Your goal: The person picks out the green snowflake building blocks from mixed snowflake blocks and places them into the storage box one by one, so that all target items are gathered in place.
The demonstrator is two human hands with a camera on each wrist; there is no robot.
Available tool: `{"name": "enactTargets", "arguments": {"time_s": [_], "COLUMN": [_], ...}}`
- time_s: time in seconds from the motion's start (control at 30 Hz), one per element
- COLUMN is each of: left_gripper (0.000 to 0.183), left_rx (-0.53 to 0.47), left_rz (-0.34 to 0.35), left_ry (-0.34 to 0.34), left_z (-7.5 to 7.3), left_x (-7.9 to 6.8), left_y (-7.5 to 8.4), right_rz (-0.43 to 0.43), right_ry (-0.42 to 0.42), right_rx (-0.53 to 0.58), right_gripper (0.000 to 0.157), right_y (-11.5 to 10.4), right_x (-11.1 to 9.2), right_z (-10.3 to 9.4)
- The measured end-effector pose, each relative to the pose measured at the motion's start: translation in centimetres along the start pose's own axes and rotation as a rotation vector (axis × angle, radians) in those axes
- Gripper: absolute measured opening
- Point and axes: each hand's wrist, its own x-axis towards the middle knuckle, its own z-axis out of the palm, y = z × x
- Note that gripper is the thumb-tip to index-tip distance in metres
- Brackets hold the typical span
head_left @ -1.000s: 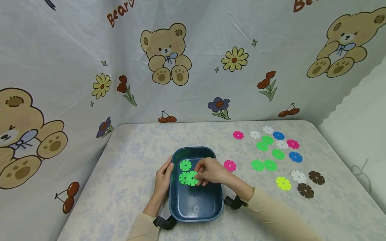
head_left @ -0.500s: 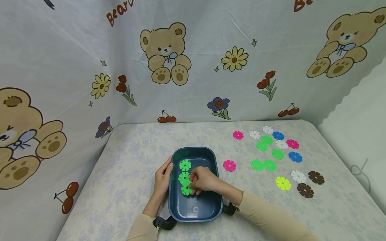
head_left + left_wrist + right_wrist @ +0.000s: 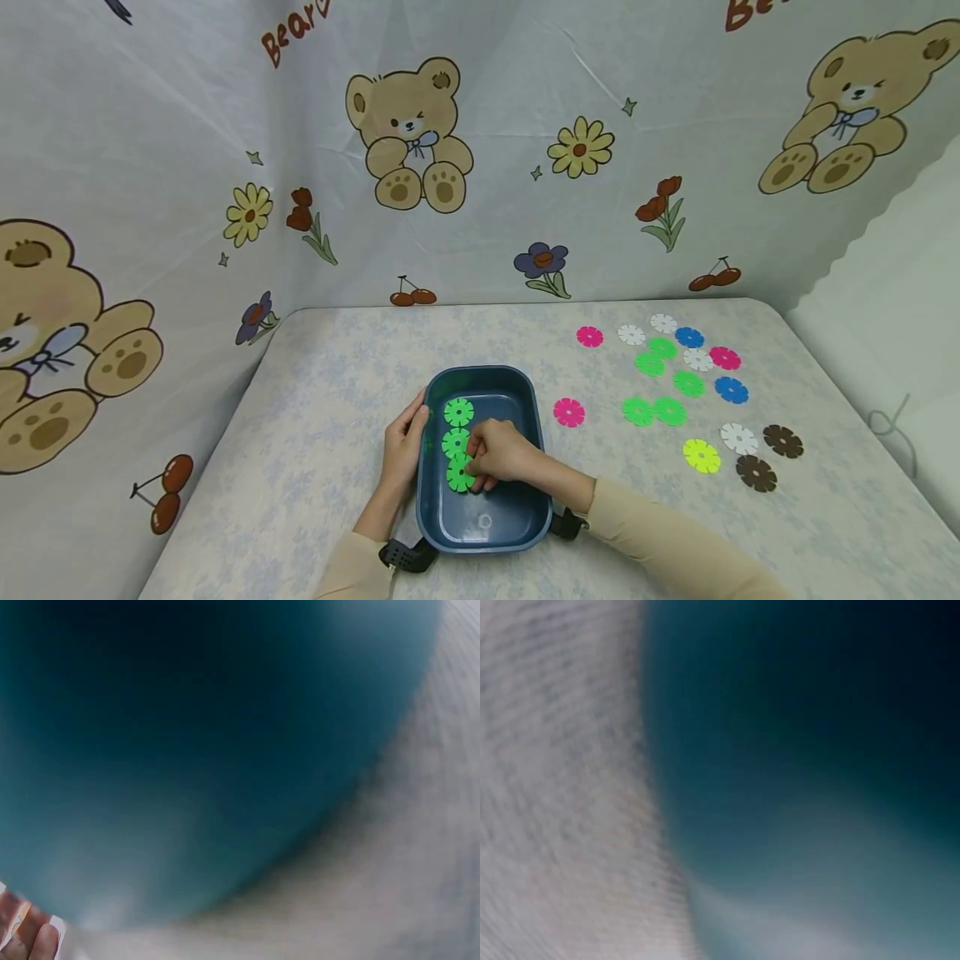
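Observation:
My right hand [image 3: 501, 452] is inside the dark blue plastic tray [image 3: 483, 542], its fingertips pinching the right edge of a notched green interlocking disc [image 3: 458, 476]. Directly beyond that disc lies a second green disc [image 3: 453, 442], with a third green disc [image 3: 458, 412] farther up, making a column along the tray's left side. My left hand [image 3: 402, 446] rests along the outside of the tray's left wall, thumb at the rim; some fingers [image 3: 34, 936] show at the lower left of the left wrist view. The right wrist view holds only the blurred tray wall [image 3: 780, 787] and tablecloth.
Right of the tray lie scattered discs: pink [image 3: 569, 412], green [image 3: 638, 411], yellow [image 3: 701, 456], brown [image 3: 756, 473], white [image 3: 739, 438] and blue [image 3: 731, 390]. A bear-print curtain [image 3: 480, 250] hangs behind the patterned table [image 3: 322, 375].
The right hand has brought its green disc from beside the middle disc towards the near end of the column. The left hand and tray stay nearly in place.

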Motion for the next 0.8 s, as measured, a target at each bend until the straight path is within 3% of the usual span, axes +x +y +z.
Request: {"name": "enactTargets", "arguments": {"time_s": [0.8], "left_gripper": [0.043], "left_rx": [-0.015], "left_rz": [-0.023], "left_ry": [-0.006], "left_z": [-0.09], "left_x": [0.01], "left_y": [0.01], "right_rz": [-0.037], "right_ry": [-0.034], "right_rx": [-0.046], "right_gripper": [0.01], "right_y": [0.08], "right_x": [-0.14], "right_z": [0.19]}}
